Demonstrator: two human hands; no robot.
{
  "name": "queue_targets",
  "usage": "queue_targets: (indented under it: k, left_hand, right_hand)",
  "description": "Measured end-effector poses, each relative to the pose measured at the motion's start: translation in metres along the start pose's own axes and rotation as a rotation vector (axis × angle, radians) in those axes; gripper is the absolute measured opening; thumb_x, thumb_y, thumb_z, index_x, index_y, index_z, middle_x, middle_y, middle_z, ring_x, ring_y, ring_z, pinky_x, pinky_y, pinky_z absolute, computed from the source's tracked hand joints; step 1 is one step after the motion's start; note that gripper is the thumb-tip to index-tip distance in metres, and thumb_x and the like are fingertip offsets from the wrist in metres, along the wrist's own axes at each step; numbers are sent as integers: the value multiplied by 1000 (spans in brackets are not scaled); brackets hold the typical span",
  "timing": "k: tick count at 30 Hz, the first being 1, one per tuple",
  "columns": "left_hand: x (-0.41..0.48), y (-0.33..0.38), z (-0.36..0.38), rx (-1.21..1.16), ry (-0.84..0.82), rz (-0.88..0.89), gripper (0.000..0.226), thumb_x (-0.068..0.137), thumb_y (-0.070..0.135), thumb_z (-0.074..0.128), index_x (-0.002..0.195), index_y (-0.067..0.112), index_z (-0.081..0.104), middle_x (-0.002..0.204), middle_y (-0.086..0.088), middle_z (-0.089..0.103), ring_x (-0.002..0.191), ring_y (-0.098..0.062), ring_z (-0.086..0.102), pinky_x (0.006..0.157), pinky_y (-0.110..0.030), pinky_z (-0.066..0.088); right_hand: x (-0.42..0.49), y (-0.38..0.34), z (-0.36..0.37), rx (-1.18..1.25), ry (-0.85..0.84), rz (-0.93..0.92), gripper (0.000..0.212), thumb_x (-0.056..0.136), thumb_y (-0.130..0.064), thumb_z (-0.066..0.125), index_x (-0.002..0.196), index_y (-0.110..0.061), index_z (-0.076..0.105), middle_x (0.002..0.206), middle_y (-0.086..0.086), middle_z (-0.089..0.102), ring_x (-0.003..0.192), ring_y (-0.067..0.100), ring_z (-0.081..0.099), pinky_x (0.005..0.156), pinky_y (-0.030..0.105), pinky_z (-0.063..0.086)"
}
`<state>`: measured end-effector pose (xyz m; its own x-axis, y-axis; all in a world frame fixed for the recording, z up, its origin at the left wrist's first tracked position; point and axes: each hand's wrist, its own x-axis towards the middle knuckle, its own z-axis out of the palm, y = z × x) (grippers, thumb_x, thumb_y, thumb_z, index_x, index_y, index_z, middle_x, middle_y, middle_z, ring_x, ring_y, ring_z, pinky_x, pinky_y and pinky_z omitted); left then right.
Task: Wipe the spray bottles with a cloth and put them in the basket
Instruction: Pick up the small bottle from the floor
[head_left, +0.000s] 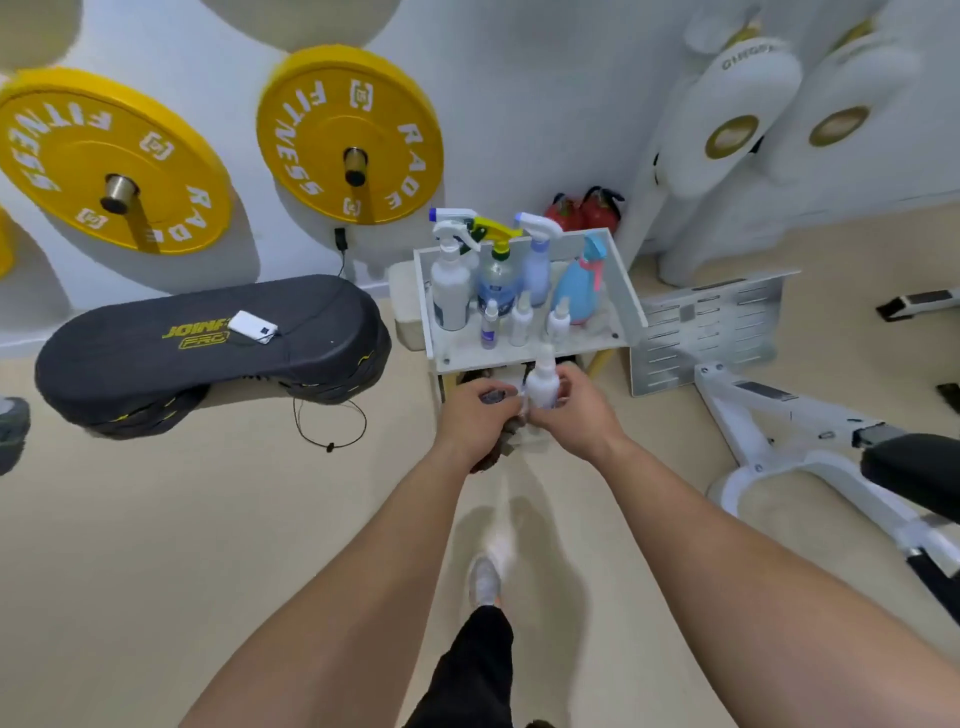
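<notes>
Head view: small white spray bottle (544, 382) gripped in right hand (576, 415), dark cloth (501, 445) bunched in left hand (475, 415); could slip under hard wiping.

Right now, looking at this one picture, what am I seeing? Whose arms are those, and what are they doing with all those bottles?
No machine here: a person wears a camera on the head, looking forward and down, so the two bare arms are their own. The right hand grips a small white spray bottle; the left hand holds a dark cloth beside it. Just beyond stands a white shelf carrying several large spray bottles and three small bottles. Yellow weight plates hang on the wall.
</notes>
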<state>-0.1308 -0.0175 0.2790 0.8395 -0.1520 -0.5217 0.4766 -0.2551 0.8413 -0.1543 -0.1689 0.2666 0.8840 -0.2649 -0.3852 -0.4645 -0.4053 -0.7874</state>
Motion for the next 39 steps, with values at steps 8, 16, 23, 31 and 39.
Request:
queue_targets:
  k: [8, 16, 23, 31, 39]
  left_hand:
    - [109, 44, 62, 119, -91, -76, 3, 89, 16, 71, 87, 15, 74, 70, -11, 72, 52, -22, 57, 52, -36, 52]
    - [185, 47, 115, 248, -8, -176, 8, 82, 20, 71, 80, 12, 73, 72, -7, 76, 72, -28, 74, 72, -42, 63]
    - [213, 21, 154, 13, 163, -373, 10, 86, 20, 68, 94, 17, 62, 73, -3, 75, 57, -13, 65, 47, -21, 49]
    - [228, 4, 166, -89, 215, -433, 16, 86, 23, 69, 100, 14, 67, 72, -4, 74, 56, -15, 65, 55, -27, 49]
    - [212, 15, 135, -140, 126, -492, 14, 88, 10, 67, 75, 6, 67, 76, -16, 74, 46, -18, 52, 48, -25, 42]
  right_hand:
    - [102, 7, -69, -48, 130, 102, 35, 73, -7, 77, 100, -12, 55, 86, -2, 62, 81, 21, 59, 63, 25, 43]
    - [199, 45, -96, -219, 128, 138, 30, 81, -23, 69, 105, -17, 53, 95, 5, 67, 86, 32, 63, 73, 35, 50]
    - [246, 81, -72, -255, 12, 18, 25, 88, -12, 63, 111, -14, 54, 88, 1, 61, 81, 30, 62, 64, 33, 41]
    - [263, 82, -59, -201, 2, 43, 30, 86, -5, 62, 115, -11, 55, 102, 10, 69, 91, 34, 64, 68, 30, 40]
    - [250, 79, -70, -107, -66, 161, 56, 84, -2, 70, 135, -12, 50, 118, 5, 63, 96, 20, 60, 82, 29, 46]
